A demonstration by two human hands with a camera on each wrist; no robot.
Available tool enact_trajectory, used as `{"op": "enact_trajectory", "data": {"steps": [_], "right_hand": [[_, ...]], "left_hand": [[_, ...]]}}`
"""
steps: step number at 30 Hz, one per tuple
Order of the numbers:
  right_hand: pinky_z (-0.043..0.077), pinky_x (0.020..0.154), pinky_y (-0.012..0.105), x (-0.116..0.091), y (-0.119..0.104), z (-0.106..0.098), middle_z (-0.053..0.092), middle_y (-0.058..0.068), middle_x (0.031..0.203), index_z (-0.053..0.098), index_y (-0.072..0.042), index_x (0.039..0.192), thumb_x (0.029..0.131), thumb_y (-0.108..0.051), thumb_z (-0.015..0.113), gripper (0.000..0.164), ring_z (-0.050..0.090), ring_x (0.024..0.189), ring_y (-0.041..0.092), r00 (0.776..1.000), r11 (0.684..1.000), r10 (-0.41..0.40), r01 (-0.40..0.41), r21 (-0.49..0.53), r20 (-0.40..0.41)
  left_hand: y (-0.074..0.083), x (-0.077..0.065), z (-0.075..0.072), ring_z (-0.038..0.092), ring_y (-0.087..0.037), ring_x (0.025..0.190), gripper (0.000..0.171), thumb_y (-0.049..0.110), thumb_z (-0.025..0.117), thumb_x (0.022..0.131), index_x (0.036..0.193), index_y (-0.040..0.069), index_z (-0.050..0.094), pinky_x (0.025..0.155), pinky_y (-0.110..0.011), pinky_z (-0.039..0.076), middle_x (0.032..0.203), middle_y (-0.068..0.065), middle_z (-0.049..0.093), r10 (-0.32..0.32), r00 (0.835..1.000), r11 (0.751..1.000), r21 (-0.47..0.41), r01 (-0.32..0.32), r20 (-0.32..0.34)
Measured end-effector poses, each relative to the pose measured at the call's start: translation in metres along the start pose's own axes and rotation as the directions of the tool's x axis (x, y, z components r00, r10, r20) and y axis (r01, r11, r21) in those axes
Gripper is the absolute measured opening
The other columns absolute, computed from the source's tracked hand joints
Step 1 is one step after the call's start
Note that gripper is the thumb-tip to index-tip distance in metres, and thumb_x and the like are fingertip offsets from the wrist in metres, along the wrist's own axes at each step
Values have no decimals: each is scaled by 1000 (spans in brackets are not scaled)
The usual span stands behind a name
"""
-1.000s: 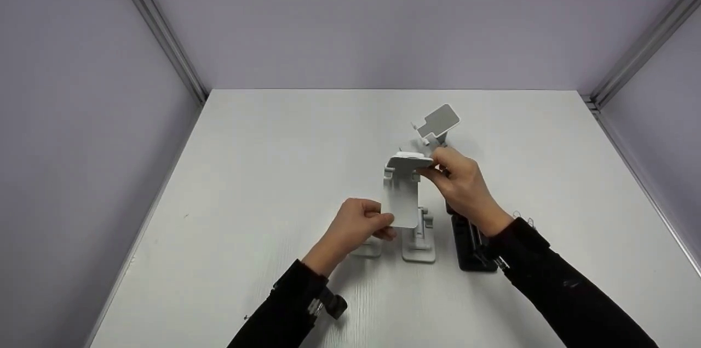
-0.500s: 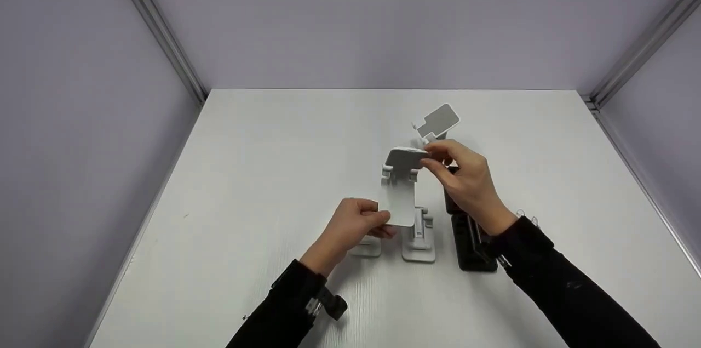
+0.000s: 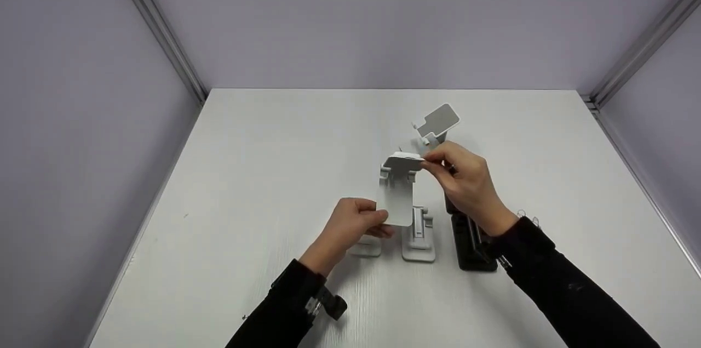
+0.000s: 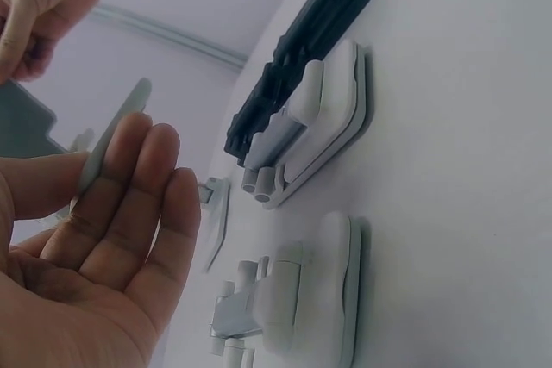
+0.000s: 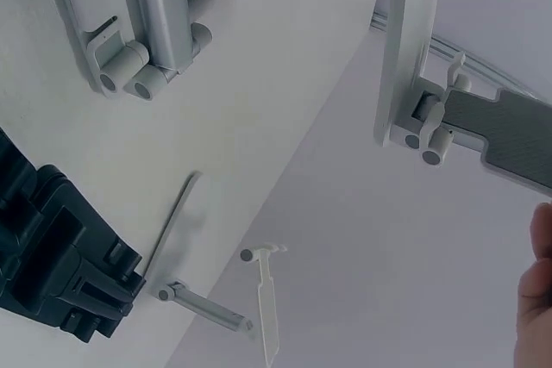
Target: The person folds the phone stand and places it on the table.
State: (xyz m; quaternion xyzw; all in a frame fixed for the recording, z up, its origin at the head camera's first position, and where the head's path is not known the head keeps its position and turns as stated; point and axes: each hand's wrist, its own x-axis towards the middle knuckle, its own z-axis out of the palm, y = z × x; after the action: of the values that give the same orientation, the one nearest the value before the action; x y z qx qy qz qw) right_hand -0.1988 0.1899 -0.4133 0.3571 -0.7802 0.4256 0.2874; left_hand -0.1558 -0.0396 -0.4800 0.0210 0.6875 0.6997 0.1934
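Observation:
A pale grey folding phone stand (image 3: 398,200) is held up between both hands. My left hand (image 3: 356,224) pinches the lower part of its long flat plate between thumb and fingers; in the left wrist view that plate (image 4: 115,135) shows edge-on. At the top, my right hand (image 3: 463,181) pinches the right edge of the shorter hinged plate (image 3: 404,163), which is bent at an angle to the long one. The hinge knuckles (image 5: 431,131) between the two plates show in the right wrist view. There the right fingers (image 5: 536,273) reach in at the right edge.
Folded white phone stands lie below the hands, one (image 3: 419,244) in the middle and one (image 3: 366,249) partly behind the left hand. A black folded stand (image 3: 471,249) lies under the right wrist. Farther back, an unfolded stand (image 3: 440,119) stands on the white table (image 3: 274,145).
The shorter plate tilted up half a second ago and is tilted back down now. The held stand has shifted slightly left, and the right hand's grip sits a little farther left.

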Motion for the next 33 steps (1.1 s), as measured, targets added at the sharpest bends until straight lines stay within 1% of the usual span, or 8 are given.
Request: {"op": "enact_trajectory", "data": {"steps": [5,11,15,20,23,26,29,33], "right_hand": [[40,57,16,0,-1,0,65,6,80,69,0,91,83,11,77,16,50,66,9,1000,1000,-23,23,3,4],[37,58,19,-3,-2,2,65,7,82,70,0,93,80,15,76,21,49,66,13,996,996,-91,91,3,17],[45,70,23,-7,-5,8,68,9,88,70,-1,94,79,17,77,24,58,75,19,985,986,-164,165,-22,54],[49,82,27,-10,-6,12,70,10,92,69,-1,93,81,12,77,19,64,84,24,972,974,-218,222,-43,85],[49,81,27,-12,-6,13,69,10,91,70,-1,94,82,11,77,18,63,83,24,966,968,-243,248,-44,86],[49,78,27,-13,-6,14,68,9,88,70,-1,94,83,10,76,16,62,81,23,958,960,-273,277,-47,87],[49,76,28,-14,-6,15,66,8,85,70,-1,94,85,7,74,12,61,79,22,949,950,-303,308,-53,84],[49,73,29,-15,-7,16,65,6,83,70,-1,93,85,8,73,12,60,77,21,933,932,-351,356,-71,77]], "left_hand": [[1,0,0,78,-28,77,37,13,69,96,65,11,48,81,-38,62,80,-16,77,-3,1000,1000,-2,3,-1],[2,0,0,77,-28,76,37,14,69,96,65,11,49,82,-38,62,78,-17,76,9,1000,1000,-25,-9,1],[6,0,-1,77,-28,76,40,16,69,95,63,11,46,81,-39,62,78,-17,76,34,999,997,-67,-34,-6],[9,1,-2,77,-27,76,37,15,69,94,63,8,49,78,-40,63,79,-18,76,66,998,993,-99,-67,-13],[11,-1,-3,77,-28,78,24,15,69,94,75,2,63,79,-40,63,80,-18,76,71,997,990,-121,-71,-7],[13,-2,-3,77,-27,79,20,16,68,95,93,-4,72,81,-40,62,81,-17,76,74,997,987,-146,-73,2],[14,-3,-4,77,-26,80,24,17,68,96,103,-5,74,82,-40,62,81,-16,77,77,997,983,-167,-75,6],[15,-4,-5,77,-25,81,26,18,69,97,107,-5,73,84,-40,62,81,-14,77,82,997,977,-199,-78,11]]}}
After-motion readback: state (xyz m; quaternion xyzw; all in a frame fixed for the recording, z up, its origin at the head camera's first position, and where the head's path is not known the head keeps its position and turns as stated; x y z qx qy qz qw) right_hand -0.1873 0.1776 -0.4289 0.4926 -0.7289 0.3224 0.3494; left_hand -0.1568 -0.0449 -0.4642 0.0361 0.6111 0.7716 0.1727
